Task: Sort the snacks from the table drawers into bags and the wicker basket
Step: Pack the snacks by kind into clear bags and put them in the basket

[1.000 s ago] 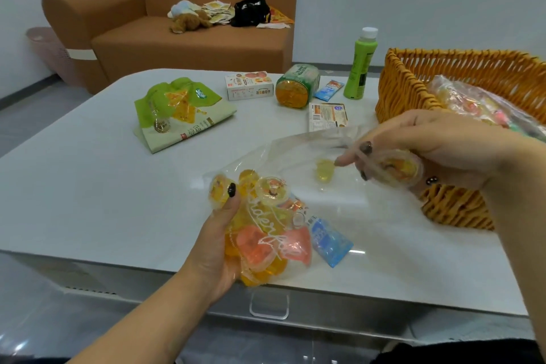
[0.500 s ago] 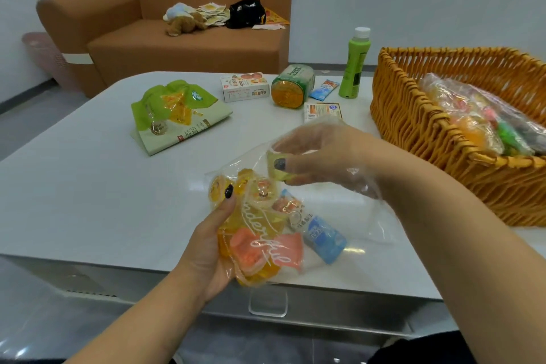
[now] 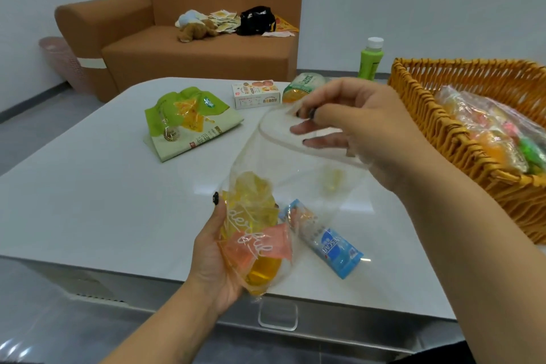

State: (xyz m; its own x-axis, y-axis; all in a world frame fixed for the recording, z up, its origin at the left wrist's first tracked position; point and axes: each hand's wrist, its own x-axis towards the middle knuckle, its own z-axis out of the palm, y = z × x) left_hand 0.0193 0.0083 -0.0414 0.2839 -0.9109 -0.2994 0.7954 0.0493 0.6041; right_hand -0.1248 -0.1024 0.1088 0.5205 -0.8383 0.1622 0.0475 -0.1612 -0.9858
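Note:
A clear plastic bag (image 3: 298, 174) with white script holds yellow and orange jelly cups (image 3: 254, 233) and a blue packet (image 3: 334, 248). My left hand (image 3: 215, 254) grips the bag's filled bottom just above the table's front edge. My right hand (image 3: 354, 127) is higher, its thumb and fingers pinching the bag's open rim and holding it up. The wicker basket (image 3: 443, 127) stands at the right with another filled clear bag (image 3: 490, 133) inside it.
On the white table (image 3: 88, 201) lie a green snack pack (image 3: 189, 121), a small white box (image 3: 255, 94), a round green packet (image 3: 301, 87) and a green bottle (image 3: 370, 57). A drawer handle (image 3: 277, 316) shows under the front edge. A brown sofa stands behind.
My right hand has come out of the bag, where it put a small jelly cup, and now lifts the bag's rim. The bag's mouth has risen; my left hand kept its grip.

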